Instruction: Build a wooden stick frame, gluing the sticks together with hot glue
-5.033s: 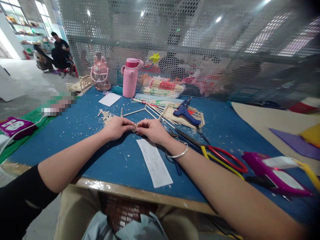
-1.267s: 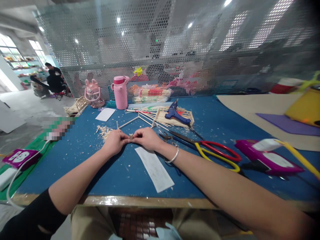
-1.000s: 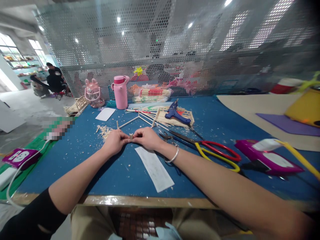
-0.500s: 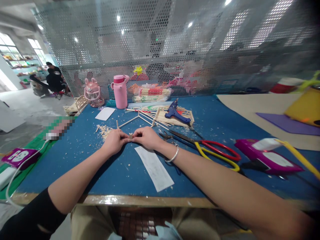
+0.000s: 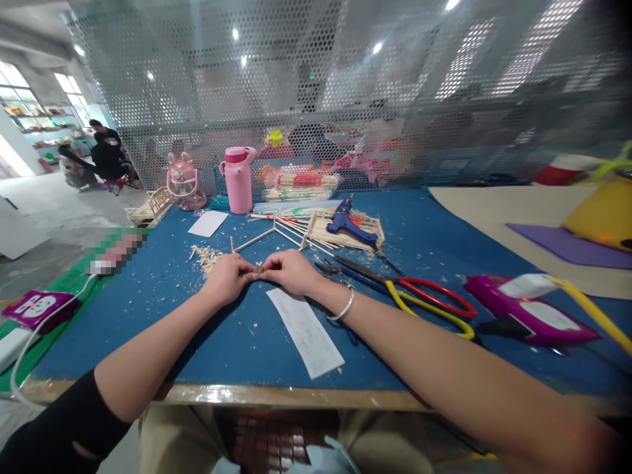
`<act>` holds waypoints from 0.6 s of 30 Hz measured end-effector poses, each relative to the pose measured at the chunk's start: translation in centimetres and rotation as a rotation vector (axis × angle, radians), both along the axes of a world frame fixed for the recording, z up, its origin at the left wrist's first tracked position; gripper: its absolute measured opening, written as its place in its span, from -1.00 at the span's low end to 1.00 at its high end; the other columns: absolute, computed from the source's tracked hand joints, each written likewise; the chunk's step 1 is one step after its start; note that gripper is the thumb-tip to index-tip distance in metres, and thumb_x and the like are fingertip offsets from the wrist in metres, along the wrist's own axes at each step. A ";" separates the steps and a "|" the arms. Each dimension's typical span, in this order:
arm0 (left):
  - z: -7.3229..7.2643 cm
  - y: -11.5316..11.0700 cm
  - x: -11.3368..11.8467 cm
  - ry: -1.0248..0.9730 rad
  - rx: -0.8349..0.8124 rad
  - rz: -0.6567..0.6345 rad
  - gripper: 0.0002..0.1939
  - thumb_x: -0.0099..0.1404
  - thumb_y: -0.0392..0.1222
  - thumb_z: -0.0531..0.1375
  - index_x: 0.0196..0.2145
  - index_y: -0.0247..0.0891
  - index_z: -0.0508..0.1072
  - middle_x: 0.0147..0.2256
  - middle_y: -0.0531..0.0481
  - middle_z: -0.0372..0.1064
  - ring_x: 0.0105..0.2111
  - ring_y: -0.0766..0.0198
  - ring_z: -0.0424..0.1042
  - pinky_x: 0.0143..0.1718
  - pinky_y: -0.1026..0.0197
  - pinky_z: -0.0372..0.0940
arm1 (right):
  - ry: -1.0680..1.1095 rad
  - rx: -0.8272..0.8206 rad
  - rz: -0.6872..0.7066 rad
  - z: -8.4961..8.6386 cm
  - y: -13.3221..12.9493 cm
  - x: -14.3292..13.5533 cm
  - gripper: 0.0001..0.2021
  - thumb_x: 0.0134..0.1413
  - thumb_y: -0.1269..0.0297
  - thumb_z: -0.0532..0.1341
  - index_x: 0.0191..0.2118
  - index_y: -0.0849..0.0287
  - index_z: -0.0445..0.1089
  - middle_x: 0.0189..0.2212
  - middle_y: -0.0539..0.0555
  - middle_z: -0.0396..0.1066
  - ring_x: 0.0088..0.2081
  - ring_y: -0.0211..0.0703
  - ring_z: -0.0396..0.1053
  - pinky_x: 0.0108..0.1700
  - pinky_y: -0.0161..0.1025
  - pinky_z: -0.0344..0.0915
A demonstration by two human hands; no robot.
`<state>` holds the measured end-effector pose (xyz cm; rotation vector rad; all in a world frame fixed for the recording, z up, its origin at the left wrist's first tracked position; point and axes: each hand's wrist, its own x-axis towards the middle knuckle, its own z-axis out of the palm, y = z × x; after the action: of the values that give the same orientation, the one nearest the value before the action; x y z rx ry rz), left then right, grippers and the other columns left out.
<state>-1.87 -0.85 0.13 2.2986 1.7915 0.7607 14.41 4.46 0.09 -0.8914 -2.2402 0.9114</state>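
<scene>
So, both hands (image 5: 227,280) (image 5: 292,271) pinching what looks like short wooden sticks (image 5: 259,268) between them, paper strip (image 5: 307,334) near, blue table (image 5: 212,355)

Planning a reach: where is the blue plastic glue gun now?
In the head view, the glue gun lies just right of centre, on the pale wooden stick frame, beyond the right hand and the red-and-yellow-handled scissors.

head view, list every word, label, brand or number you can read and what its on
No text can be read for certain.
Plastic-wrapped stick packs: red and green markings, too small and blurred to read.
White paper strip: faint grey marks; cannot tell whether they are writing.
Pink flask: no lettering made out.
Blue glue gun: no lettering made out.
Pinched wooden pieces: no lettering made out.
</scene>
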 end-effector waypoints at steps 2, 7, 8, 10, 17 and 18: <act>0.0 0.0 0.0 0.007 0.002 -0.001 -0.74 0.18 -0.05 0.15 -0.42 -0.25 0.55 -0.48 -0.06 0.40 -0.44 0.28 0.33 -0.39 0.28 0.18 | 0.001 -0.002 0.001 0.0 0.0 0.0 -0.90 -0.18 0.33 0.27 -0.55 0.27 0.43 -0.57 0.01 0.42 -0.51 -0.32 0.28 -0.45 -0.39 0.15; -0.2 0.1 -0.1 -0.006 -0.002 -0.011 -0.82 0.15 -0.13 0.20 -0.37 -0.23 0.56 -0.45 -0.07 0.43 -0.42 0.27 0.34 -0.35 0.27 0.19 | 0.009 -0.037 0.004 0.1 0.0 0.1 -0.91 -0.18 0.35 0.28 -0.54 0.28 0.43 -0.57 0.01 0.42 -0.51 -0.33 0.28 -0.44 -0.39 0.15; -0.2 0.1 -0.1 -0.012 -0.004 -0.015 -0.83 0.14 -0.14 0.20 -0.37 -0.23 0.56 -0.45 -0.06 0.43 -0.42 0.27 0.34 -0.35 0.27 0.19 | 0.010 -0.040 0.005 0.2 0.0 0.1 -0.91 -0.18 0.35 0.28 -0.54 0.28 0.43 -0.57 0.01 0.41 -0.51 -0.33 0.27 -0.44 -0.39 0.15; -0.2 0.1 -0.1 -0.018 -0.012 -0.020 -0.84 0.14 -0.15 0.20 -0.36 -0.22 0.56 -0.45 -0.05 0.44 -0.43 0.28 0.34 -0.36 0.28 0.20 | 0.010 -0.039 0.008 0.2 0.0 0.1 -0.90 -0.18 0.35 0.28 -0.55 0.28 0.43 -0.57 0.01 0.41 -0.51 -0.33 0.27 -0.44 -0.39 0.15; 0.0 0.0 0.0 -0.027 -0.029 -0.010 -0.84 0.14 -0.16 0.20 -0.38 -0.25 0.55 -0.44 -0.05 0.44 -0.41 0.26 0.36 -0.35 0.27 0.20 | 0.009 -0.028 0.003 0.1 0.0 0.0 -0.88 -0.19 0.30 0.28 -0.55 0.27 0.43 -0.57 0.00 0.41 -0.51 -0.33 0.27 -0.45 -0.39 0.14; 0.0 0.0 0.0 -0.033 -0.030 -0.009 -0.85 0.14 -0.17 0.20 -0.39 -0.24 0.55 -0.44 -0.05 0.44 -0.40 0.26 0.36 -0.34 0.27 0.20 | 0.009 -0.027 0.004 0.1 0.0 0.0 -0.88 -0.19 0.31 0.28 -0.55 0.27 0.43 -0.57 0.01 0.41 -0.51 -0.33 0.27 -0.45 -0.39 0.15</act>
<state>-1.85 -0.83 0.14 2.2606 1.7646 0.7614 14.44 4.50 0.20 -0.8937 -2.2272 0.9478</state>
